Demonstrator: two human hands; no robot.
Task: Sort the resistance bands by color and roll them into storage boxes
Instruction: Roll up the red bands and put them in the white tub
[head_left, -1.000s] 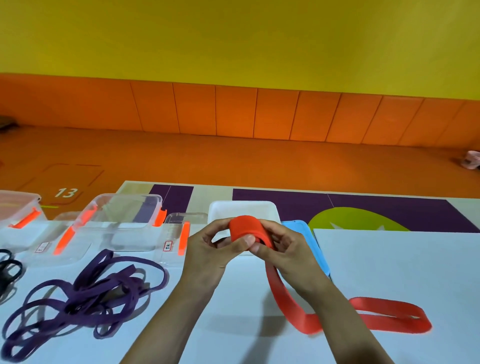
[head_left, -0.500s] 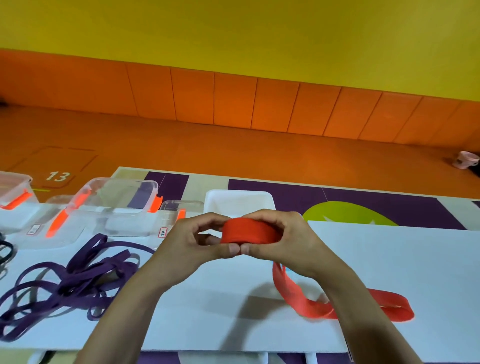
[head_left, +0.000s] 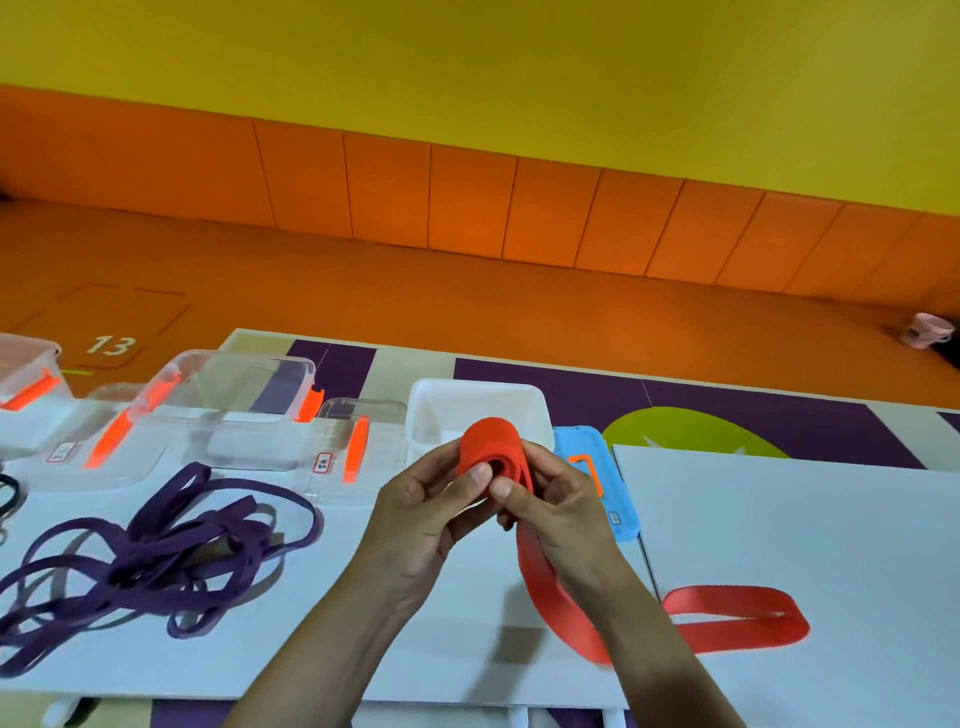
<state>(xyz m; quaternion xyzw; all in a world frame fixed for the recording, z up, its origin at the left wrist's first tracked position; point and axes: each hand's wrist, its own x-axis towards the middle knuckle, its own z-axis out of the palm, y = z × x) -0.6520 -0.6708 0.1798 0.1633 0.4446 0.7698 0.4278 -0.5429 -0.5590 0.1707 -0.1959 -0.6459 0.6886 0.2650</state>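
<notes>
A wide red resistance band (head_left: 493, 447) is partly rolled into a coil above the table's middle. My left hand (head_left: 426, 504) and my right hand (head_left: 558, 499) both pinch the coil, thumbs at its open end. The unrolled tail runs down under my right wrist and loops flat on the white table (head_left: 779, 545) at the right. Directly behind the coil stands an open white storage box (head_left: 431, 410). Its blue lid (head_left: 610, 488) lies to the right, partly hidden by my right hand. A tangle of purple bands (head_left: 156, 551) lies at the left.
Clear plastic boxes with orange latches (head_left: 234, 395) and loose clear lids (head_left: 358, 441) stand along the far left edge. A black band (head_left: 8, 493) shows at the left border. Beyond the table is an orange floor with a pink cup (head_left: 930, 330) far right.
The coil has turned in my hands so its open end faces me. The loose tail on the table has shortened a little since one second ago. The camera view shifted slightly.
</notes>
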